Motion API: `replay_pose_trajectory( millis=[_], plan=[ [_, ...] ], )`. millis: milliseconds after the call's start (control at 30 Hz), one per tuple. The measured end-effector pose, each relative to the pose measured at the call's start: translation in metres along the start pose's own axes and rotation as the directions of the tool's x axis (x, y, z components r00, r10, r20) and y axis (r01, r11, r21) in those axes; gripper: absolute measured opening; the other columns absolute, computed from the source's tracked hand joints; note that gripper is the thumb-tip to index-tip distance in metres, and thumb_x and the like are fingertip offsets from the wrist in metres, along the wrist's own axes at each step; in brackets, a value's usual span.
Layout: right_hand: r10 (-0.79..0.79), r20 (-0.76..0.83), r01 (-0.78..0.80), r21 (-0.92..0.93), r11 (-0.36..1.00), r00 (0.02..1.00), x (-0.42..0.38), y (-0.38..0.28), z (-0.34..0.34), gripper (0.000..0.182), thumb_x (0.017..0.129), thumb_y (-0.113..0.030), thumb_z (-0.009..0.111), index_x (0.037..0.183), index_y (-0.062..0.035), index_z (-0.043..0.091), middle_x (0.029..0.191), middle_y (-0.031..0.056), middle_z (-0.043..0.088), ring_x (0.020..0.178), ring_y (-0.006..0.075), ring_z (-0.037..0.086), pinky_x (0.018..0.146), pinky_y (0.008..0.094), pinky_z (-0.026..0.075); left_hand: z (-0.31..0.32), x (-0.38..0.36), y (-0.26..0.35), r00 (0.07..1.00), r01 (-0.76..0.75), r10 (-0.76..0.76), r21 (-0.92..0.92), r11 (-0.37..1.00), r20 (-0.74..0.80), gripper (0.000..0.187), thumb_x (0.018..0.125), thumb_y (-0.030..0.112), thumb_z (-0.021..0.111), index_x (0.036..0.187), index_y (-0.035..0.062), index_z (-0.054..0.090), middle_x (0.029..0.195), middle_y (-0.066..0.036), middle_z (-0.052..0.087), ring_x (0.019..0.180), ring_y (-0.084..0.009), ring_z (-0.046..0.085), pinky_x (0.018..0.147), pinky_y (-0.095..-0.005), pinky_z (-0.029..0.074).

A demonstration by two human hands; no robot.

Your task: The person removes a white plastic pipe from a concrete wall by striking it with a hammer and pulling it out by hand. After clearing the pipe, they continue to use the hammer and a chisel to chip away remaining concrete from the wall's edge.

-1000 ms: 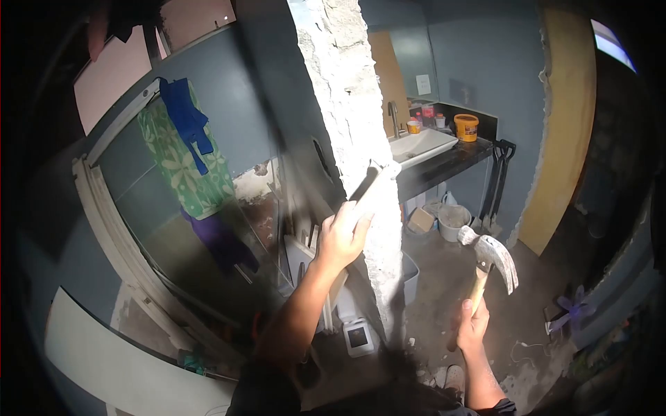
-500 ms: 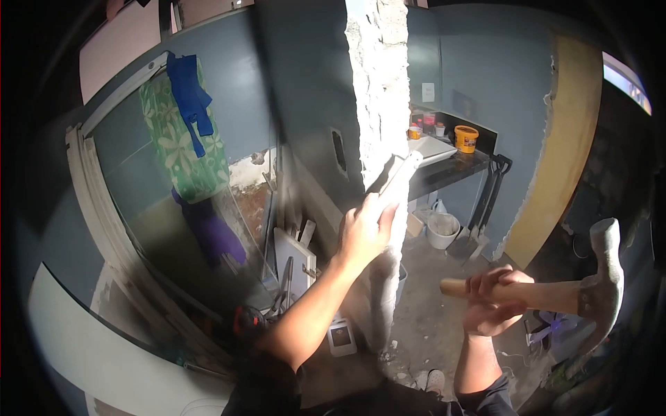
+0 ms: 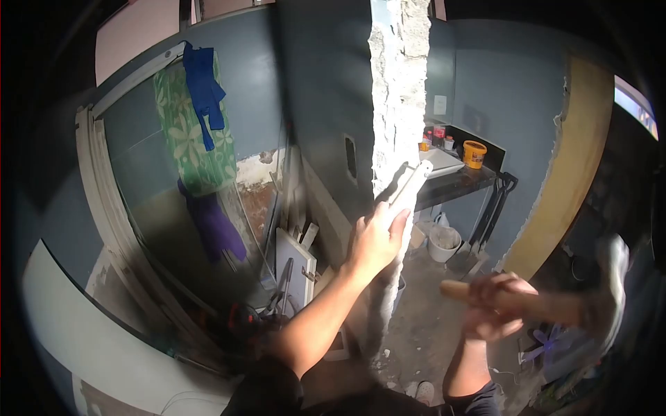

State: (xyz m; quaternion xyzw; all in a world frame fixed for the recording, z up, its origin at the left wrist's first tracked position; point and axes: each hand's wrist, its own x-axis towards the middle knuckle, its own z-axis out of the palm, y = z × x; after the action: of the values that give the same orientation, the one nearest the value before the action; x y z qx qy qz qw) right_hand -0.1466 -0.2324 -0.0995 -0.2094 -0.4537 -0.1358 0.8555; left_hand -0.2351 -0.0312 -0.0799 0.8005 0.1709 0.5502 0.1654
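My left hand [image 3: 378, 241] is closed around a pale chisel [image 3: 411, 188], its rounded end pointing up and to the right. The chisel lies against the rough, broken edge of a wall [image 3: 401, 90], which is brightly lit; where its tip meets the wall I cannot make out. Off to the right, my right hand [image 3: 498, 305] grips the wooden handle of a claw hammer [image 3: 613, 295]. The hammer's head is blurred and stands well apart from the chisel.
Behind the wall edge, a dark counter [image 3: 458, 182] carries a white basin and a yellow tub [image 3: 474, 154]. A white bucket [image 3: 444, 243] and shovels [image 3: 494, 208] stand below. Leftward are a hanging green floral cloth [image 3: 194, 139], a leaning white panel [image 3: 104, 333] and stacked boards.
The view has shifted, so the wall and the left hand with the chisel appear farther right. The hammer head sits slightly lower and is more blurred. Both grips stay the same.
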Motion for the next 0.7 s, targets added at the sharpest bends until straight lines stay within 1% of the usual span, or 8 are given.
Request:
replay_pose_trajectory(
  millis=[100, 167, 233, 267, 333, 433, 567, 700],
  plan=[
    [-0.137, 0.029, 0.127, 0.219, 0.967, 0.99, 0.01, 0.002, 0.005, 0.049, 0.102, -0.054, 0.044, 0.104, -0.0051, 0.049, 0.075, 0.011, 0.054, 0.058, 0.0203, 0.052, 0.051, 0.0333, 0.045, 0.002, 0.0, -0.003, 1.0, -0.003, 0.003, -0.025, 1.0, -0.005, 0.027, 0.095, 0.026, 0.063, 0.09, 0.0001, 0.056, 0.069, -0.026, 0.064, 0.066, -0.0467, 0.065, 0.057, -0.0525, 0.053],
    [-0.107, 0.224, 0.143, -0.15, 0.978, 0.969, 0.0, 0.035, -0.002, 0.039, 0.104, -0.043, 0.046, 0.1, -0.0055, 0.053, 0.074, 0.0084, 0.056, 0.06, 0.0203, 0.054, 0.051, 0.0341, 0.045, -0.001, 0.002, 0.005, 0.999, 0.046, -0.045, -0.045, 0.998, 0.021, 0.03, 0.096, 0.028, 0.062, 0.091, -0.0008, 0.056, 0.068, -0.026, 0.064, 0.067, -0.0482, 0.065, 0.058, -0.0532, 0.053],
    [0.451, 0.179, -0.204, -0.706, 0.678, 0.874, -0.031, 0.083, -0.016, 0.034, 0.105, -0.035, 0.049, 0.092, -0.0046, 0.053, 0.069, 0.0049, 0.055, 0.058, 0.0157, 0.054, 0.05, 0.0309, 0.043, 0.002, 0.0, 0.002, 0.998, 0.058, -0.057, -0.047, 0.997, 0.026, 0.031, 0.096, 0.029, 0.062, 0.092, -0.0005, 0.057, 0.068, -0.026, 0.064, 0.068, -0.0489, 0.064, 0.059, -0.0543, 0.053],
    [0.449, 0.182, -0.202, -0.706, 0.679, 0.875, -0.039, 0.078, -0.021, 0.034, 0.105, -0.035, 0.049, 0.092, -0.0046, 0.053, 0.069, 0.0049, 0.055, 0.058, 0.0157, 0.054, 0.05, 0.0309, 0.043, 0.001, 0.0, 0.002, 0.997, 0.067, -0.065, -0.045, 0.997, 0.028, 0.031, 0.096, 0.031, 0.061, 0.093, -0.0002, 0.057, 0.068, -0.026, 0.063, 0.069, -0.0496, 0.064, 0.061, -0.0553, 0.052],
    [0.566, 0.006, -0.498, -0.467, 0.731, 0.825, -0.041, 0.07, -0.022, 0.027, 0.105, -0.028, 0.05, 0.093, -0.0041, 0.052, 0.066, 0.0016, 0.054, 0.054, 0.011, 0.052, 0.048, 0.027, 0.042, -0.002, 0.004, 0.007, 0.998, 0.063, -0.063, -0.026, 0.998, 0.002, 0.029, 0.097, 0.028, 0.061, 0.091, -0.0005, 0.058, 0.07, -0.025, 0.063, 0.07, -0.0469, 0.064, 0.06, -0.0518, 0.052],
    [0.406, 0.008, -0.363, -0.432, 0.826, 0.914, -0.034, 0.035, -0.021, 0.039, 0.106, -0.04, 0.043, 0.096, -0.0034, 0.05, 0.068, 0.004, 0.055, 0.055, 0.011, 0.052, 0.047, 0.0264, 0.042, 0.001, 0.0, 0.005, 0.998, 0.066, -0.066, 0.002, 0.998, -0.021, 0.03, 0.098, 0.027, 0.063, 0.088, -0.0008, 0.057, 0.071, -0.024, 0.062, 0.069, -0.0446, 0.065, 0.057, -0.0474, 0.05],
    [-0.034, 0.028, 0.032, 0.055, 0.998, 0.999, -0.002, 0.0, -0.005, 0.043, 0.105, -0.048, 0.037, 0.101, -0.0055, 0.044, 0.077, 0.0102, 0.055, 0.057, 0.0187, 0.053, 0.05, 0.0315, 0.046, -0.002, 0.0, 0.01, 0.981, 0.19, -0.186, -0.059, 0.98, 0.061, 0.031, 0.096, 0.033, 0.062, 0.095, 0.0021, 0.059, 0.075, -0.027, 0.066, 0.073, -0.0498, 0.064, 0.065, -0.0572, 0.051],
    [-0.145, 0.06, 0.15, -0.092, 0.984, 0.988, -0.001, 0.029, 0.018, 0.032, 0.105, -0.037, 0.041, 0.1, -0.0066, 0.045, 0.067, 0.0068, 0.053, 0.057, 0.019, 0.052, 0.051, 0.0325, 0.045, 0.0, 0.001, 0.011, 0.99, 0.139, -0.139, -0.057, 0.989, 0.003, 0.032, 0.096, 0.033, 0.062, 0.095, 0.0017, 0.059, 0.075, -0.027, 0.066, 0.073, -0.05, 0.064, 0.065, -0.0565, 0.051]
  ],
)
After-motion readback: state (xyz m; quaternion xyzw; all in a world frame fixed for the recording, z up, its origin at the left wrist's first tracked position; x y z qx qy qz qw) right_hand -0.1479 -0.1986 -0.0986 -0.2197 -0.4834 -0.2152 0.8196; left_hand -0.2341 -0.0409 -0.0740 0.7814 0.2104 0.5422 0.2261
